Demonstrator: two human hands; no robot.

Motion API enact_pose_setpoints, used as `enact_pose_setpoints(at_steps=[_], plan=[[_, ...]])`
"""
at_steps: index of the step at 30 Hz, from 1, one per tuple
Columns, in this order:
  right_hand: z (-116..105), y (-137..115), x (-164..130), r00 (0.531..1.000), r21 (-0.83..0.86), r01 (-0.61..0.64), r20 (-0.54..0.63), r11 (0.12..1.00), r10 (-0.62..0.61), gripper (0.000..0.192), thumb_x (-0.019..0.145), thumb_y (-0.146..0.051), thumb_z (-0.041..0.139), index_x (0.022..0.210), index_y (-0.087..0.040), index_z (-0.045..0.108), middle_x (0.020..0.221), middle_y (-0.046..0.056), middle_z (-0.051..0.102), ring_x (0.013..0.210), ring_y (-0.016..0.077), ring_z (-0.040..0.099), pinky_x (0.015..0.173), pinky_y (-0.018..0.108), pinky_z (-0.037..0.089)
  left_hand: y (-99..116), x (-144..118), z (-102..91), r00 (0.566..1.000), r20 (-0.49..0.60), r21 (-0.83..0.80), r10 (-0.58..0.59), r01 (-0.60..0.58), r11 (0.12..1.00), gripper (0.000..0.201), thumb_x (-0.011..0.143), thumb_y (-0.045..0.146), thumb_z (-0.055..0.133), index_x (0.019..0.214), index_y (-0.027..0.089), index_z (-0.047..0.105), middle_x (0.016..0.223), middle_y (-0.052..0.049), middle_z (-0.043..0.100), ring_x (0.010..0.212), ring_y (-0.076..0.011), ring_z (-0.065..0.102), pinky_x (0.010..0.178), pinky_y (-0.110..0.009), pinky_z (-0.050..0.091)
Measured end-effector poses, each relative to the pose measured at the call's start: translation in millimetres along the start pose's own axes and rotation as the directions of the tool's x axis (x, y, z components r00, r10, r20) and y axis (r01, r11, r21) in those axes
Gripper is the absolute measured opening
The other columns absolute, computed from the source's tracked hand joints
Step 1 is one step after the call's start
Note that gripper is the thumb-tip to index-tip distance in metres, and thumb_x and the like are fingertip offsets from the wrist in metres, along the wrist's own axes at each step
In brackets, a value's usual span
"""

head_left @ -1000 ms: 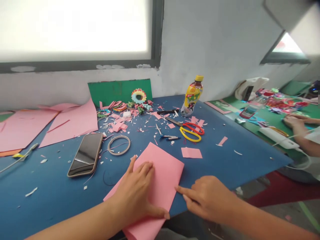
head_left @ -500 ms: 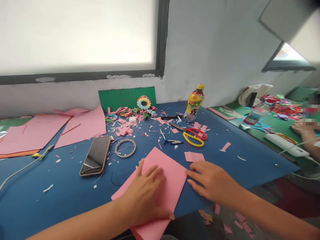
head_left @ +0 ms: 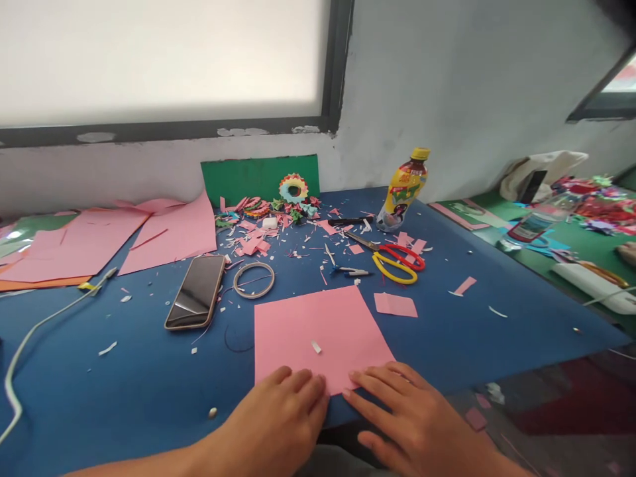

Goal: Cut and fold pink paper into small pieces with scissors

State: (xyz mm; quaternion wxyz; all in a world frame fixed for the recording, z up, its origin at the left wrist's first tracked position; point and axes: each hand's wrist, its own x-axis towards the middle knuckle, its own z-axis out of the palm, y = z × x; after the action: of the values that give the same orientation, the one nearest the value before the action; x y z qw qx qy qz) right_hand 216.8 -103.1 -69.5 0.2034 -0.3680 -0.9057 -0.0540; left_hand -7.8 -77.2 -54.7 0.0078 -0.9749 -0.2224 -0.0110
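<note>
Under window, blue table, paper scraps

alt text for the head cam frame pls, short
Two bare hands, left hand and right hand, press flat on the near edge of a pink paper sheet on a blue table. Behind lie a phone, scissors and paper scraps.

The counter is deep blue, flecked with white and pink scraps. The near sheet is plain pink, as are the big sheets far left. The scissors have one red and one yellow handle. The bottle is yellow with a green label, and the phone is glossy black. A green card stands at the wall behind a multicoloured ring.
</note>
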Motion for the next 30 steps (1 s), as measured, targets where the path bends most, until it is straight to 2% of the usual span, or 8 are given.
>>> enact_pose_setpoints(at_steps=[4,7,11,14,17,24,27,30], plan=[[13.6,-11.2,0.2,0.996,0.035,-0.061,-0.055,0.998,0.063,0.027,0.087,-0.036,0.045,0.103,-0.022,0.062,0.104,0.003,0.066,0.091,0.0196,0.058,0.087,0.036,0.035,13.5,-9.7,10.2,0.985,-0.153,0.128,-0.079,0.099,0.987,0.038,0.090,0.033,0.038,0.117,0.011,0.053,0.119,-0.008,0.060,0.103,-0.0231,0.056,0.082,-0.033,0.039],[23.4,-15.7,2.6,0.990,0.099,-0.078,-0.110,0.992,0.089,0.029,0.085,-0.039,0.050,0.105,-0.020,0.061,0.103,0.002,0.066,0.094,0.0177,0.056,0.093,0.034,0.031,24.1,-10.3,18.8,0.944,-0.318,0.198,-0.090,0.159,0.967,0.050,0.087,0.049,0.037,0.110,0.010,0.058,0.112,-0.008,0.064,0.099,-0.0223,0.058,0.084,-0.032,0.038],[24.3,-11.7,4.2,0.980,0.138,-0.120,-0.141,0.983,0.139,0.019,0.082,-0.034,0.053,0.095,-0.024,0.063,0.098,0.000,0.067,0.092,0.0157,0.056,0.094,0.034,0.030,28.2,-15.8,20.7,0.898,-0.423,0.237,-0.121,0.238,0.942,0.048,0.084,0.050,0.041,0.103,0.011,0.063,0.106,-0.006,0.067,0.095,-0.0201,0.061,0.086,-0.030,0.037],[15.5,-1.4,-0.3,0.974,0.150,-0.163,-0.135,0.975,0.184,0.016,0.084,-0.029,0.050,0.090,-0.026,0.065,0.095,-0.001,0.067,0.089,0.0155,0.057,0.091,0.035,0.031,25.0,-27.0,13.4,0.886,-0.432,0.241,-0.167,0.292,0.926,0.046,0.081,0.049,0.046,0.101,0.012,0.065,0.103,-0.005,0.068,0.092,-0.0198,0.063,0.086,-0.031,0.040],[4.2,10.6,-9.4,0.966,0.133,-0.201,-0.139,0.970,0.219,0.023,0.087,-0.024,0.044,0.087,-0.026,0.067,0.093,-0.001,0.068,0.087,0.0154,0.059,0.090,0.035,0.032,20.1,-41.6,6.4,0.900,-0.399,0.284,-0.174,0.302,0.910,0.045,0.077,0.049,0.049,0.100,0.014,0.066,0.104,-0.005,0.068,0.090,-0.0206,0.065,0.082,-0.032,0.044],[-6.6,30.0,-34.6,0.960,0.079,-0.248,-0.117,0.966,0.256,0.025,0.085,-0.019,0.044,0.084,-0.025,0.068,0.093,0.000,0.068,0.086,0.0164,0.060,0.086,0.037,0.036,12.3,-73.7,5.6,0.903,-0.357,0.307,-0.239,0.355,0.883,0.045,0.075,0.051,0.053,0.103,0.017,0.065,0.106,-0.002,0.067,0.092,-0.0231,0.065,0.075,-0.034,0.053],[-7.0,33.6,-39.1,0.950,0.112,-0.281,-0.109,0.953,0.293,0.023,0.085,-0.021,0.047,0.084,-0.026,0.069,0.093,0.001,0.068,0.086,0.0170,0.060,0.084,0.038,0.040,12.5,-75.9,2.9,0.898,-0.346,0.269,-0.273,0.373,0.888,0.046,0.074,0.052,0.055,0.104,0.018,0.065,0.105,-0.003,0.068,0.091,-0.0242,0.065,0.073,-0.035,0.055],[-10.6,27.3,-28.4,0.946,0.104,-0.301,-0.091,0.948,0.310,0.020,0.084,-0.026,0.049,0.081,-0.024,0.069,0.095,0.003,0.068,0.087,0.0196,0.061,0.084,0.040,0.042,13.2,-67.6,-0.6,0.875,-0.339,0.182,-0.346,0.422,0.888,0.031,0.076,0.047,0.056,0.089,0.023,0.069,0.103,-0.003,0.068,0.094,-0.0256,0.064,0.077,-0.038,0.055]])
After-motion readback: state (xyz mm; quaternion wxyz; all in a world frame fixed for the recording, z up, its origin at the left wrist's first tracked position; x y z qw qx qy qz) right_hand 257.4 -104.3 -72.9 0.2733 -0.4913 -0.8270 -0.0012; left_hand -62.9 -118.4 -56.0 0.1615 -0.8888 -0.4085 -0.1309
